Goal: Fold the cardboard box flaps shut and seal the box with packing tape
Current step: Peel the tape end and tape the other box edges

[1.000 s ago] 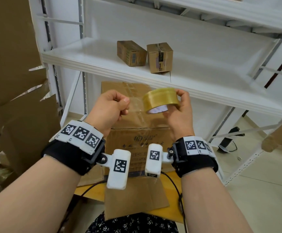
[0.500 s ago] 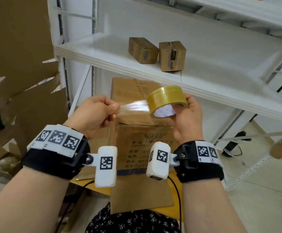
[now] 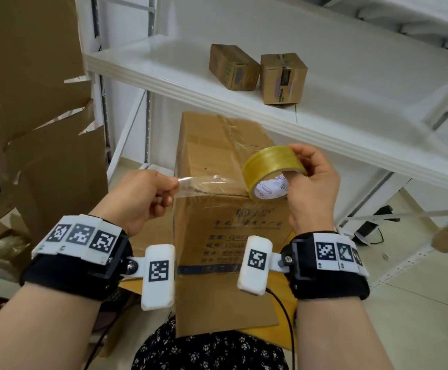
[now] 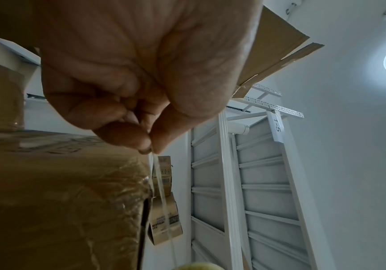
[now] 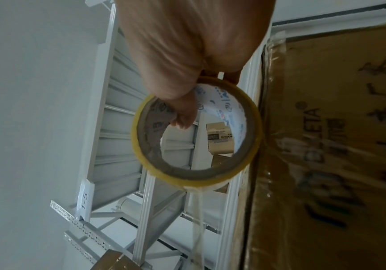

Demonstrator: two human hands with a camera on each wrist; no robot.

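Observation:
A tall brown cardboard box [image 3: 217, 222] stands in front of me with its top flaps folded down and old clear tape across them. My right hand [image 3: 312, 182] grips a yellow roll of packing tape [image 3: 272, 170], thumb inside the core [image 5: 185, 117]. My left hand [image 3: 148, 194] pinches the free end of the clear tape strip [image 3: 209, 181] between thumb and fingertip [image 4: 150, 146]. The strip stretches between both hands just above the box's near top edge. In the right wrist view the tape roll [image 5: 196, 131] hangs beside the box side [image 5: 330, 146].
A white metal shelf [image 3: 217, 94] runs over the box and carries two small cardboard boxes [image 3: 257, 73]. Torn cardboard sheets [image 3: 38, 145] lean at the left. A flat cardboard piece [image 3: 222, 305] lies under the box on a yellow surface. Tiled floor lies at the right.
My hands have moved apart and a longer strip of tape has come off the roll. The left hand has gone left, the right hand with the roll to the right.

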